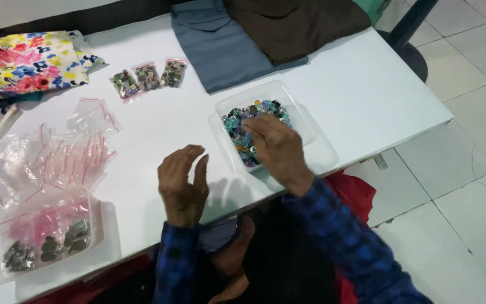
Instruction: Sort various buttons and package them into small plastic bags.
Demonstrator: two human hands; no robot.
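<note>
I see white desk [142, 141] over pale tiled floor [468, 186], right hand [277, 149] fingers down in clear tub [302, 121] of mixed buttons [243, 121], grip hidden, can't tell, left hand [182, 183] hovering empty, fingers loosely curled, folded fabrics [243, 39] at far edge, small bags [57, 157] left

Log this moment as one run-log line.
right hand: fingers in clear tub of buttons | left hand: raised over table, empty

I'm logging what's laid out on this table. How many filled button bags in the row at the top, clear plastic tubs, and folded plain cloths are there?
Filled button bags: 3
Clear plastic tubs: 2, one under the right hand
Folded plain cloths: 2, blue-grey and brown
Total: 7
</note>
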